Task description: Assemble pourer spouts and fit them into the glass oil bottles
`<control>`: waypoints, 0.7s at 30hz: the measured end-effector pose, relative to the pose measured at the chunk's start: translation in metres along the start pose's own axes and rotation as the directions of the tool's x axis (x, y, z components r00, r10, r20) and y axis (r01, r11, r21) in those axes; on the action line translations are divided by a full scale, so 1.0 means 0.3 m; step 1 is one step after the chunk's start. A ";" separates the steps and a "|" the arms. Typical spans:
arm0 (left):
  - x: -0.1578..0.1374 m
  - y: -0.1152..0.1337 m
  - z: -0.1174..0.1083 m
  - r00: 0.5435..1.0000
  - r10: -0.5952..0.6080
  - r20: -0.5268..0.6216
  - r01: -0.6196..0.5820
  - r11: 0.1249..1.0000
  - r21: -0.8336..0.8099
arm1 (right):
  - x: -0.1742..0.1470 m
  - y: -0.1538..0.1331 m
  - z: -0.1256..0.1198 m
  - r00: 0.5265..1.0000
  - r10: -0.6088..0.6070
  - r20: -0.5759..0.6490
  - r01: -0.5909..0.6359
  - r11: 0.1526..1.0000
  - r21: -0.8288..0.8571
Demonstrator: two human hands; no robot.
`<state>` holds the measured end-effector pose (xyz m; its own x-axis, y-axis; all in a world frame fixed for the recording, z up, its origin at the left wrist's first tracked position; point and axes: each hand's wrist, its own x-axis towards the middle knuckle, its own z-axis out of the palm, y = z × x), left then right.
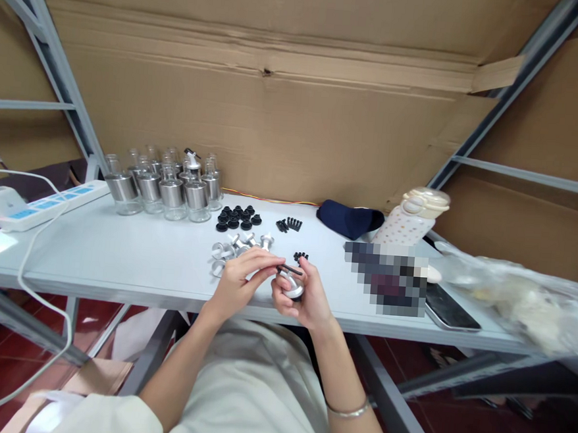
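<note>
Over the near edge of the table (118, 257), the left hand (239, 280) pinches one black lever (293, 270), long axis crosswise, right tip dipping, atop one silver cap (292, 287) gripped by the right hand (315, 301); about a dozen black stoppers (246, 225) sit beyond.

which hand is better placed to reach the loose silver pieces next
Probably the left hand: it sits beside the loose silver pieces, though its fingers are at a thin black part. The right hand is farther off, holding a silver top.

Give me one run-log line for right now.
left hand: at black piece | right hand: holding silver cap | beyond: black stoppers, glass bottles
</note>
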<state>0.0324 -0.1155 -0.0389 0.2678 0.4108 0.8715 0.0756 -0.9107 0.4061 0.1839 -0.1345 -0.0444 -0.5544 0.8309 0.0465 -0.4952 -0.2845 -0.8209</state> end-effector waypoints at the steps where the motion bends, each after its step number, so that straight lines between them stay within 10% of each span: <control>1: 0.000 -0.001 0.000 1.000 0.001 0.004 -0.001 1.000 0.003 | -0.001 0.000 -0.001 1.000 -0.001 -0.002 0.001 1.000 0.007; 21: 0.002 -0.010 0.003 0.999 0.037 0.011 -0.036 0.998 -0.041 | 0.007 0.007 0.011 0.981 -0.140 -0.137 0.124 0.985 -0.119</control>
<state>0.0334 -0.1126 -0.0397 0.2808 0.3764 0.8829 0.0264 -0.9226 0.3849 0.1795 -0.1350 -0.0442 -0.3826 0.9202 0.0829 -0.4769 -0.1199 -0.8707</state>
